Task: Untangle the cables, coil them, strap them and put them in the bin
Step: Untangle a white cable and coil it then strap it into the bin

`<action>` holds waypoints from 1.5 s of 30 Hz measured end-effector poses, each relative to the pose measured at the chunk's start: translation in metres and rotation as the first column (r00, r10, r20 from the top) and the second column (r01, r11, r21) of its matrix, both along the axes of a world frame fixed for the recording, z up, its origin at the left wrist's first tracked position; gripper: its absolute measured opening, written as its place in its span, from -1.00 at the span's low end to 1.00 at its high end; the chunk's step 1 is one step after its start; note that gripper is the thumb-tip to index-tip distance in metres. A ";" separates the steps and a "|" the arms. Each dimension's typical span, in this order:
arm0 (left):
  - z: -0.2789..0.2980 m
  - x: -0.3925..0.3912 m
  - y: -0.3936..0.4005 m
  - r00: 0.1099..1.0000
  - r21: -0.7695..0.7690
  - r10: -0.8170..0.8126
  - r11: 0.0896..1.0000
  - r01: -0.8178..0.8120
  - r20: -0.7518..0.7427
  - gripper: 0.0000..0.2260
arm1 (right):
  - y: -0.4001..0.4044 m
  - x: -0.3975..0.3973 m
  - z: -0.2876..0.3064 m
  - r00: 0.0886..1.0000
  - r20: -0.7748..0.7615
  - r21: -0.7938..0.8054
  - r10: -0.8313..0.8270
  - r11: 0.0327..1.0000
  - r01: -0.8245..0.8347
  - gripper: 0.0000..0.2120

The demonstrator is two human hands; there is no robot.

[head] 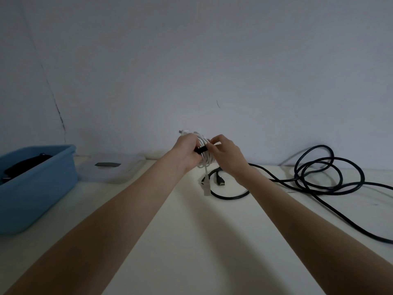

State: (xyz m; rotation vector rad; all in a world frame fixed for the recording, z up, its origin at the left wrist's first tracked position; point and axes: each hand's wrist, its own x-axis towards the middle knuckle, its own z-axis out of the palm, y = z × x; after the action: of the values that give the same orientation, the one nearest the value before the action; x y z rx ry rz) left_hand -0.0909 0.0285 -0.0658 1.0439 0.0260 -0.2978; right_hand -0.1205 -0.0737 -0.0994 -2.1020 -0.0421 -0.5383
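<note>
Both hands meet above the far middle of the worktop [191, 241], raised off its surface, working on a coiled white cable [203, 154]. The left hand [187, 153] grips the coil with fingers curled round it, and a white plug end sticks out above the knuckles. The right hand [226, 154] pinches the tip of a black strap [201, 150] that crosses the coil between the two hands. One loose end of the white cable hangs down from the coil, its connector dangling just above the worktop.

A long black cable [329, 177] lies uncoiled on the right half of the worktop, piled in loose loops near the far right edge, with one run trailing off the right side and another curving toward the middle, where two dark connectors rest beneath the hands.

A blue bin [38, 188] sits at the left edge of the worktop, with something dark inside it, too dim to identify. Just beside it, against the far edge, is a clear plastic lid [110, 169] with a grey label; any writing on it is too small to read. No brand marks or lettering are legible anywhere.
</note>
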 end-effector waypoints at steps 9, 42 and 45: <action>0.001 0.006 0.005 0.991 -0.099 0.130 0.986 -0.133 -0.036 -0.70 | 0.012 -0.007 -0.006 0.980 0.137 -0.281 0.147 0.954 -0.104 -0.69; -0.005 -0.006 0.016 0.947 0.215 -0.297 0.939 0.267 0.121 -0.84 | -0.019 -0.001 0.024 0.996 0.062 -0.456 0.067 0.890 -0.032 -0.53; -0.005 -0.010 0.012 0.958 0.276 -0.238 0.942 0.189 0.159 -0.84 | -0.017 -0.001 0.024 0.993 0.094 -0.496 0.065 0.868 -0.010 -0.51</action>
State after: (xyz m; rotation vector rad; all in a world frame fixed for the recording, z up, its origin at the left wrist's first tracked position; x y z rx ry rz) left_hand -0.1010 0.0409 -0.0713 1.3355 -0.2286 -0.3987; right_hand -0.1218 -0.0905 -0.0749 -2.5633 -0.3140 -0.6707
